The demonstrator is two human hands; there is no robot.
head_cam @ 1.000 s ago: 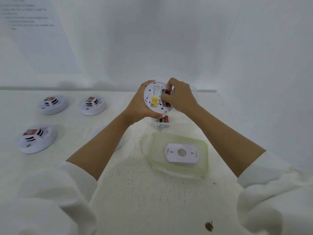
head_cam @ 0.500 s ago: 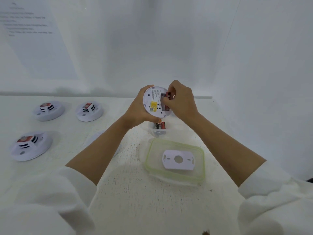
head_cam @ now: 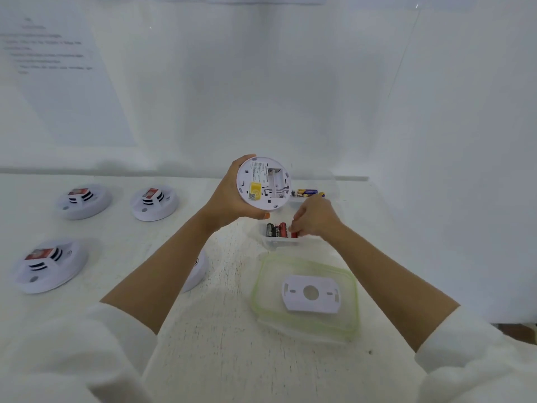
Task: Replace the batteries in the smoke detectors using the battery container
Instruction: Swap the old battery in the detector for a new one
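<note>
Centre frame, the left hand (head_cam: 232,196) grips a smoke detector (head_cam: 263,183), its battery bay empty. Just below, the right hand (head_cam: 315,218) pinches a red battery (head_cam: 294,234) into the battery container (head_cam: 280,242). Three detectors (head_cam: 84,200) at left look untouched, so most remains.

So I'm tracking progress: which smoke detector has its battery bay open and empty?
The smoke detector held up in the left hand; the others lie face-up on the table.

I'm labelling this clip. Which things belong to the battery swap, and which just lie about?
In use:
- held smoke detector, left hand
- right hand at red batteries
- battery container

Lying about:
- container lid
- mounting plate
- printed sheet
</note>
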